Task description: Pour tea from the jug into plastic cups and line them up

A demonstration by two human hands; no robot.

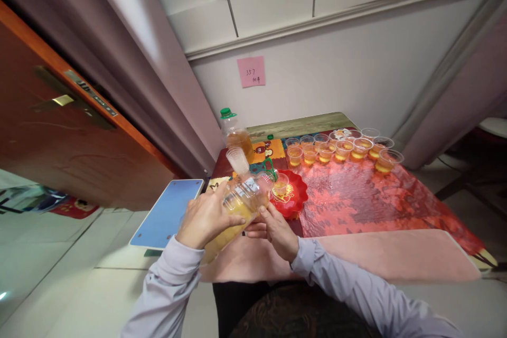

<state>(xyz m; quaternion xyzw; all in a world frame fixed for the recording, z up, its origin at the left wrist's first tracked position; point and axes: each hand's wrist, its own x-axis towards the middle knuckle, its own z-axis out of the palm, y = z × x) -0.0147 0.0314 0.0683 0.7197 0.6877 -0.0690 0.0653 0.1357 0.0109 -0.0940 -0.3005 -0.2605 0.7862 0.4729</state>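
A large clear plastic bottle (pixel 225 235) of yellow liquid is tilted, its neck end leaning toward a red scalloped dish (pixel 300 198). My left hand (pixel 204 215) is wrapped round the bottle's body. Fingers of my right hand (pixel 276 229) press on the bottle's side near its upper end. In the dish stands a clear plastic cup (pixel 280 185), close to the bottle's mouth. A green plastic ring handle (pixel 269 169) shows by the neck. Just behind the bottle is a stack of clear cups (pixel 236 159).
A second bottle with a green cap (pixel 238 140) stands upright by the wall. Several cups of amber liquid (pixel 325 153) line the back of the red-covered table (pixel 356 206). A loose green cap (pixel 270 137) lies near them. At left are a blue stool (pixel 168 214) and a wooden door (pixel 79 116).
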